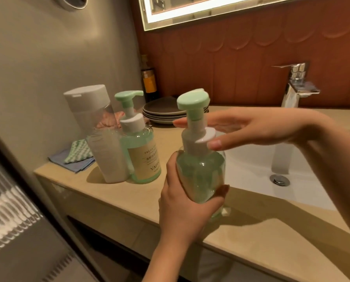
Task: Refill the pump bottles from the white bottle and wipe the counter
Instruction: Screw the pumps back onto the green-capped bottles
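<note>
My left hand [187, 204] grips the body of a clear pump bottle [200, 169] with green liquid and a mint pump head, held upright just above the counter's front. My right hand [251, 127] reaches in from the right with straight fingers behind the pump neck and the thumb touching the white collar. A second pump bottle [141, 147] with a cream label stands on the beige counter [129, 196]. Beside it on the left stands the white bottle [100, 135], capped, tall and translucent. Folded cloths [76, 157], blue and green-striped, lie at the counter's left end.
A white sink basin [271, 167] with a drain lies to the right, under a chrome tap [296, 84]. Grey plates [161, 112] are stacked by the back wall, a dark bottle [148, 80] behind them. A grey wall closes the left side.
</note>
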A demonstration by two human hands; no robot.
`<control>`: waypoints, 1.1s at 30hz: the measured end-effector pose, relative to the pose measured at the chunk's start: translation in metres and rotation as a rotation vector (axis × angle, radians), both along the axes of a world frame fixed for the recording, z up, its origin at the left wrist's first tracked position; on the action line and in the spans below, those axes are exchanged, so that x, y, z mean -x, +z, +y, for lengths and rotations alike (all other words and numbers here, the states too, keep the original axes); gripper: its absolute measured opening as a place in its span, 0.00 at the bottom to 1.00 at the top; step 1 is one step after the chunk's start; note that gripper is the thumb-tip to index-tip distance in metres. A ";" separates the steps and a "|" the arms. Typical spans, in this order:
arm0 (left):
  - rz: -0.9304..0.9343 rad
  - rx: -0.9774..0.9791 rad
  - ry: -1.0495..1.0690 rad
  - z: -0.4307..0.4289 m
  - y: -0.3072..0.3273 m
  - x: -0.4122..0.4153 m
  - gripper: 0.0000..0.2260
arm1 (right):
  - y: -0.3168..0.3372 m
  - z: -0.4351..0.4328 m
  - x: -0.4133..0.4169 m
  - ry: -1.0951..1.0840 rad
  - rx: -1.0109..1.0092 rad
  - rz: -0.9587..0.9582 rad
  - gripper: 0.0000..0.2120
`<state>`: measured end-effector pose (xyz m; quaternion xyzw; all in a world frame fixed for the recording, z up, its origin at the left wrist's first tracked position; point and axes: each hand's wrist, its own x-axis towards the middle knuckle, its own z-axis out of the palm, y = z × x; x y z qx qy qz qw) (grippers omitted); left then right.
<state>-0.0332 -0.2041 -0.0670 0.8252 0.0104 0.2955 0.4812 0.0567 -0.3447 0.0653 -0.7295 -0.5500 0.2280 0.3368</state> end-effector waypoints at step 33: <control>0.052 0.038 -0.013 -0.001 -0.001 0.003 0.42 | 0.007 -0.012 -0.010 -0.232 -0.108 -0.075 0.20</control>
